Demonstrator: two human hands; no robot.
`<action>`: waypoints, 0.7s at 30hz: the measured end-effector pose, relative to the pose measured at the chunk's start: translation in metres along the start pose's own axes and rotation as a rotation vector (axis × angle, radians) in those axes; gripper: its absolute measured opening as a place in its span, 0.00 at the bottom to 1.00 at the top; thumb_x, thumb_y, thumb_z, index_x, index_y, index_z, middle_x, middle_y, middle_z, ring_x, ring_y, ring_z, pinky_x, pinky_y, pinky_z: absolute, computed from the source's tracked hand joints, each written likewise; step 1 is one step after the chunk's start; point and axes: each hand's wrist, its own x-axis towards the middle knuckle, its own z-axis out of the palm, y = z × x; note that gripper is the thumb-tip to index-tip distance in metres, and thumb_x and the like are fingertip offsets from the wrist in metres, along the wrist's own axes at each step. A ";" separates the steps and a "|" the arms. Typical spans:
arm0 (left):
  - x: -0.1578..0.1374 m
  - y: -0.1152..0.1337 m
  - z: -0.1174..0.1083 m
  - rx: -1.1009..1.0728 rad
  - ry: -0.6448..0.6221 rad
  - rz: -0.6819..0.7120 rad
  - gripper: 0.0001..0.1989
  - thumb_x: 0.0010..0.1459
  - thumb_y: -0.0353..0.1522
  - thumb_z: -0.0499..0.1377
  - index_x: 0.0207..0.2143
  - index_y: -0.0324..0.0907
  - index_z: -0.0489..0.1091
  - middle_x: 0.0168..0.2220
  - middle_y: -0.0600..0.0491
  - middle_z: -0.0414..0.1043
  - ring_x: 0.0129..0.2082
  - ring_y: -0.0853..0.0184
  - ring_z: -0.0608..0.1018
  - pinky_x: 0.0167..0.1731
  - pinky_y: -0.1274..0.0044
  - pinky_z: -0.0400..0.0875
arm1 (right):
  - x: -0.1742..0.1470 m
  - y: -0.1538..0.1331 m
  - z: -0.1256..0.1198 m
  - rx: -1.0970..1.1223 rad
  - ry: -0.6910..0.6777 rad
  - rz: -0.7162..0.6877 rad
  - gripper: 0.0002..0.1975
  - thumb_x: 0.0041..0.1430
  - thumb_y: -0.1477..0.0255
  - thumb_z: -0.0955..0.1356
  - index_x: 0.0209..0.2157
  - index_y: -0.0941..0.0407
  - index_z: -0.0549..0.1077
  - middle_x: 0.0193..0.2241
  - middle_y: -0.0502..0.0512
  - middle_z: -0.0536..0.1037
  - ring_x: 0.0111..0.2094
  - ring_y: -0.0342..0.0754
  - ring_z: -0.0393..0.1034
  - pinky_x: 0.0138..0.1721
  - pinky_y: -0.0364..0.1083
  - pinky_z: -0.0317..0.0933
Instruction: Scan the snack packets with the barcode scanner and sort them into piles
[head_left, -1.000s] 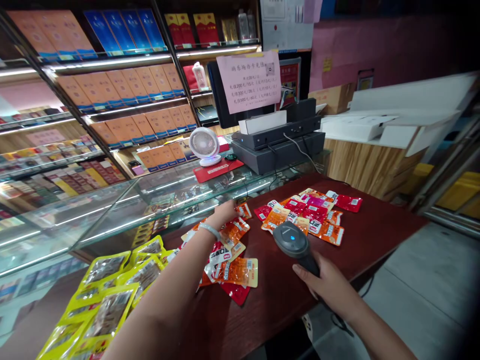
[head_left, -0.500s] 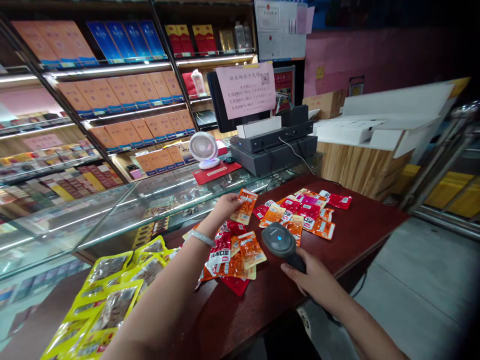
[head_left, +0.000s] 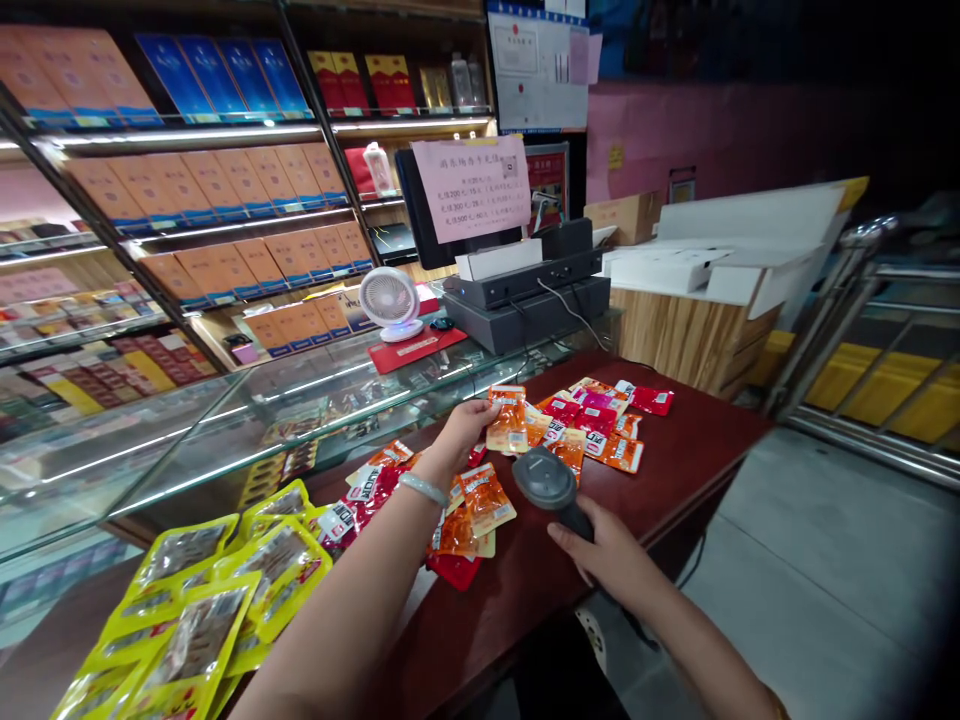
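My left hand (head_left: 474, 428), a pale bangle on its wrist, pinches an orange snack packet (head_left: 508, 418) by its left edge above the table. Wrapped round the handle of a dark grey barcode scanner (head_left: 546, 480) is my right hand (head_left: 600, 550). The scanner's head is just below and right of the held packet. Beyond it lies a pile of red, orange and purple snack packets (head_left: 600, 425). Another heap of orange and red packets (head_left: 484, 500) sits under and beside my left forearm. Large yellow snack bags (head_left: 199, 640) overlap at the lower left.
The dark red table (head_left: 682, 440) adjoins a glass display counter (head_left: 300, 385). On the counter stand a white fan (head_left: 390, 300) and a monitor with a pink sign (head_left: 476, 190). Metal railings (head_left: 847, 360) rise at the right. Boxed goods (head_left: 225, 190) fill the back shelves.
My left hand has carried the orange packet rightward, from over the near heap toward the far pile. The blue light on the scanner's head no longer shows. The view has shifted slightly right.
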 end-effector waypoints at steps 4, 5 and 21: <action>0.015 0.003 0.005 -0.018 -0.151 0.050 0.23 0.60 0.42 0.63 0.54 0.39 0.73 0.48 0.43 0.79 0.43 0.64 0.82 0.45 0.72 0.77 | -0.001 0.004 -0.005 -0.017 0.038 -0.002 0.18 0.60 0.58 0.69 0.45 0.56 0.76 0.19 0.47 0.77 0.19 0.48 0.71 0.22 0.43 0.64; 0.018 0.003 0.001 0.099 -0.127 0.087 0.24 0.61 0.40 0.63 0.56 0.40 0.72 0.51 0.43 0.78 0.47 0.63 0.81 0.48 0.71 0.76 | -0.001 0.004 -0.006 -0.022 0.047 -0.003 0.18 0.59 0.58 0.70 0.45 0.56 0.77 0.19 0.47 0.77 0.20 0.49 0.72 0.23 0.44 0.65; 0.004 -0.022 -0.073 1.477 0.066 0.097 0.28 0.54 0.46 0.66 0.50 0.37 0.68 0.48 0.33 0.77 0.50 0.46 0.79 0.47 0.67 0.70 | -0.006 0.001 -0.005 -0.011 0.030 -0.071 0.21 0.58 0.62 0.72 0.51 0.56 0.77 0.46 0.61 0.84 0.50 0.62 0.77 0.53 0.57 0.68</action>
